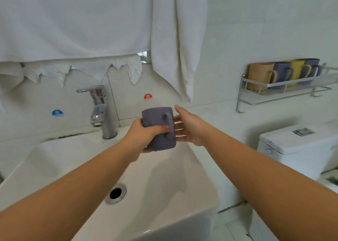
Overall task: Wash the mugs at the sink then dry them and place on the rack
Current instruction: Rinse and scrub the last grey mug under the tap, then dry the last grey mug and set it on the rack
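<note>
A grey-purple mug hangs upside down above the back right of the white sink, handle toward me. My left hand grips its body, fingers wrapped across the front. My right hand is just to the mug's right with straight spread fingers reaching toward the handle; contact with the mug is unclear. On the wall at the right, a metal rack holds several upright mugs: a tan one, two blue-grey, one yellow.
A chrome tap stands at the back of the sink, no water running. The drain lies in the basin floor. White towels hang above. A toilet tank sits at the right.
</note>
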